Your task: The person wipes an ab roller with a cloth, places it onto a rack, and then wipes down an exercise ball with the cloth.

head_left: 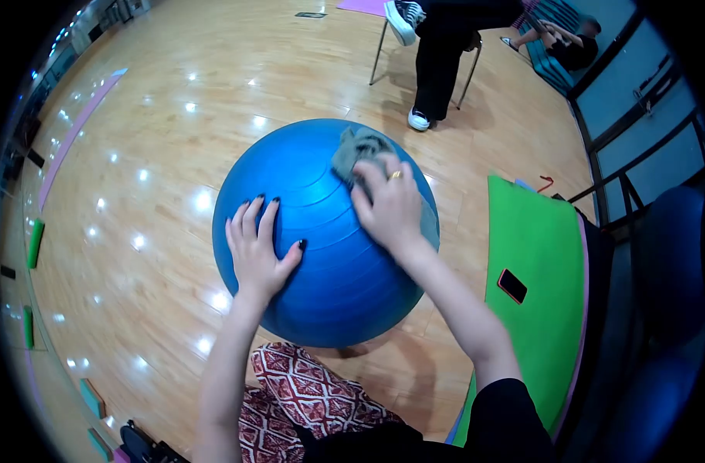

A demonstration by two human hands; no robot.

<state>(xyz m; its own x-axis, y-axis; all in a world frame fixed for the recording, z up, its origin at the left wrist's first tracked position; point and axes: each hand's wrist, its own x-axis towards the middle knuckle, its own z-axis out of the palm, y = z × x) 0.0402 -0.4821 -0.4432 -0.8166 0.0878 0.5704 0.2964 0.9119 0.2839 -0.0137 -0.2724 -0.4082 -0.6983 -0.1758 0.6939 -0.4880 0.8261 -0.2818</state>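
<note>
A large blue exercise ball [321, 262] rests on the wooden floor just in front of my knees. On its left side lies my left hand [257, 251], fingers spread flat against the ribbed surface. My right hand [389, 204], with a ring on one finger, is closed on a grey-green cloth [356, 150] and presses it against the upper right of the ball. Part of the cloth also shows along the ball's right side, behind my wrist.
A green mat [530, 231] with a phone [512, 285] on it lies to the right. Ahead, a person's legs [437, 69] show at a metal-legged chair; another person [572, 46] sits far right. A pink mat strip [78, 135] runs along the left.
</note>
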